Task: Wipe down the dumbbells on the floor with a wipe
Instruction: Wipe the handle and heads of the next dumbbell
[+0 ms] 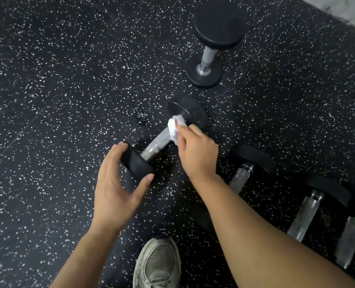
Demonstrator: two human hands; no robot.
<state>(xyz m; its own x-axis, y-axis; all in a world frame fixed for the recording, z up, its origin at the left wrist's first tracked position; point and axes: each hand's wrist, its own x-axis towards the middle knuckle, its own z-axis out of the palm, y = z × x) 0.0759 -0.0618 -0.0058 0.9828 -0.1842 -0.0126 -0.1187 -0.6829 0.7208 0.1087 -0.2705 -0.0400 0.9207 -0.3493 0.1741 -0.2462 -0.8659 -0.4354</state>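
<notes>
A black dumbbell (158,142) with a knurled steel handle lies tilted on the speckled rubber floor in the middle of the view. My left hand (114,183) grips its near black head between thumb and fingers. My right hand (195,150) holds a crumpled white wipe (175,126) wrapped over the far end of the handle, close to the far head. The far head looks blurred.
A larger dumbbell (211,50) stands on end further back. Three more dumbbells (303,217) lie in a row at the right. My grey shoe (158,265) sits at the bottom edge. A pale floor strip (351,9) shows at the top right.
</notes>
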